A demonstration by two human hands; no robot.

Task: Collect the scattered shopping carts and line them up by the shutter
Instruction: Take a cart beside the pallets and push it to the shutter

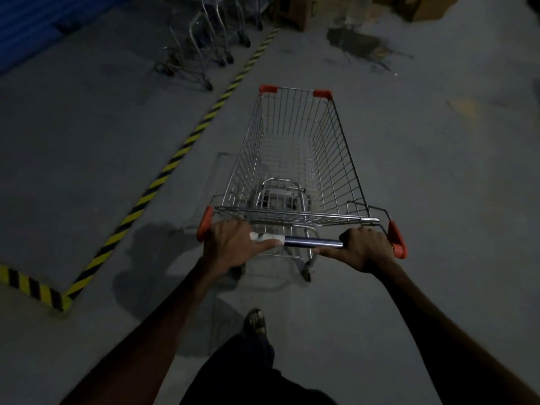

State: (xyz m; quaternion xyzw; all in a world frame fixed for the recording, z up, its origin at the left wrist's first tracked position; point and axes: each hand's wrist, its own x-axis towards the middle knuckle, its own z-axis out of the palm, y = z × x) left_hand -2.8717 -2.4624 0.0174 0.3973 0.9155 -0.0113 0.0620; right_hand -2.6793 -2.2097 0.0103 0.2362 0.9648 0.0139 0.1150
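Note:
A wire shopping cart (295,159) with red corner caps stands in front of me on the grey floor, its basket empty. My left hand (233,244) grips the left end of its handle bar (312,242). My right hand (365,248) grips the right end. Several other carts (207,39) stand nested together at the far left, seen only from the legs and wheels. The blue shutter (32,27) fills the top left corner.
A yellow-and-black striped tape line (187,147) runs diagonally on the floor left of the cart and turns a corner at the lower left. Cardboard boxes (426,4) sit at the far right. A dark stain (359,45) marks the floor ahead. My foot (255,321) is below the cart.

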